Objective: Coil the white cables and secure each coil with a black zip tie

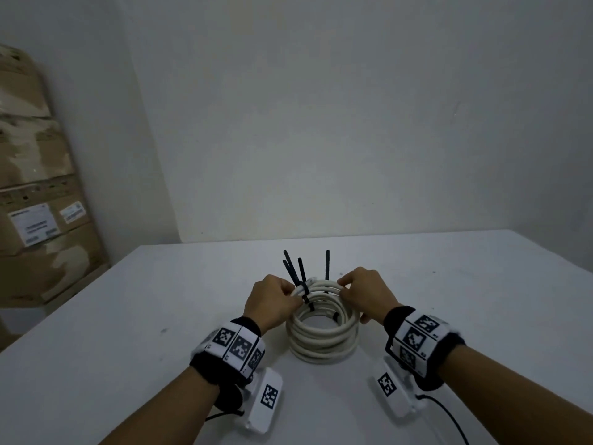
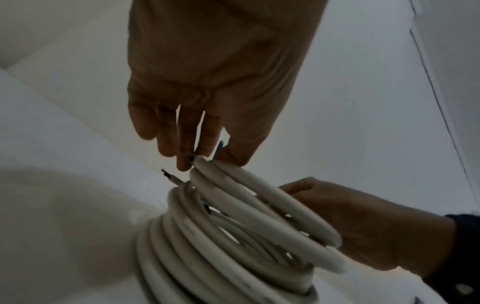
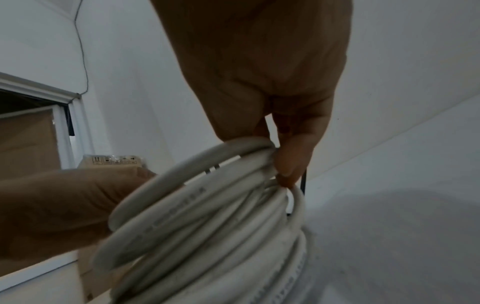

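You have a white table (image 1: 449, 300) in front of you. A stack of white cable rings (image 1: 322, 329) sits on it, right between your hands. Your left hand (image 1: 272, 300) pinches the top ring beside a black zip tie (image 1: 305, 292). Your right hand (image 1: 369, 293) grips the top ring's other side.

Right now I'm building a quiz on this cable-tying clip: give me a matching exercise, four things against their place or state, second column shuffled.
Things:
1. left hand
2. right hand
3. stack of white cable coils
4. cardboard boxes

Places or states:
A. stands on the white table, between the wrists
B. stacked by the wall at far left
C. pinches the top coil at its right side
D. holds the top coil where a black zip tie wraps it

Pairs: 1-D, 2-C, 3-A, 4-B
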Tool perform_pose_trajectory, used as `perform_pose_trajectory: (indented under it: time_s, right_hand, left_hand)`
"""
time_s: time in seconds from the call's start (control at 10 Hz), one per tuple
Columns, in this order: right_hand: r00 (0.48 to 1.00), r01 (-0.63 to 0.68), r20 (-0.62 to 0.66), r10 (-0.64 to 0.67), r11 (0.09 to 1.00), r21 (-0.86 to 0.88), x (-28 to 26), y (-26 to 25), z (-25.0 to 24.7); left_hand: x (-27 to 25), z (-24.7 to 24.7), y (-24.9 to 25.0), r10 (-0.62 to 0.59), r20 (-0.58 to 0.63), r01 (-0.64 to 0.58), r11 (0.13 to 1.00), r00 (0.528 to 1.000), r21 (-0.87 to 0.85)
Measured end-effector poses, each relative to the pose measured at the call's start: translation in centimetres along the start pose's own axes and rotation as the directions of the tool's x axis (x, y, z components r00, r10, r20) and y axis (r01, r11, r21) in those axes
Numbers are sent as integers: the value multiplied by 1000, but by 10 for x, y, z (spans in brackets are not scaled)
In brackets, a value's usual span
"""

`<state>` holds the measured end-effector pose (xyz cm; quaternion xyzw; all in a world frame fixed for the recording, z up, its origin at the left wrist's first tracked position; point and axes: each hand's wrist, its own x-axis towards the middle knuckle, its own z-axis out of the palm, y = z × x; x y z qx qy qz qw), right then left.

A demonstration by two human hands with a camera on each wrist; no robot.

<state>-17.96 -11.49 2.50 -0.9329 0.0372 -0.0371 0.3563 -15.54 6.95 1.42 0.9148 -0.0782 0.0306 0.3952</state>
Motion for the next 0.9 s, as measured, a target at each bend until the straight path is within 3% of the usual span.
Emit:
perform_pose_trajectory:
  time_s: [0.3,0.7,0.9]
  right_hand:
    - [999,11,-42,-23,963,-271,2,0,-16]
    - [971,100,-204,-125,986,-130,-27,-18,-90]
    - [911,204,-341,-234,971,-123,-64,-38,-141]
  left_hand:
    - [4,-9,0,-57,-80,54,998,995,-43]
    - [-14,-64,51,105,-277,-177,951,955,-252]
    - [-33,-96,89,202,-386,-334,888,900,-316]
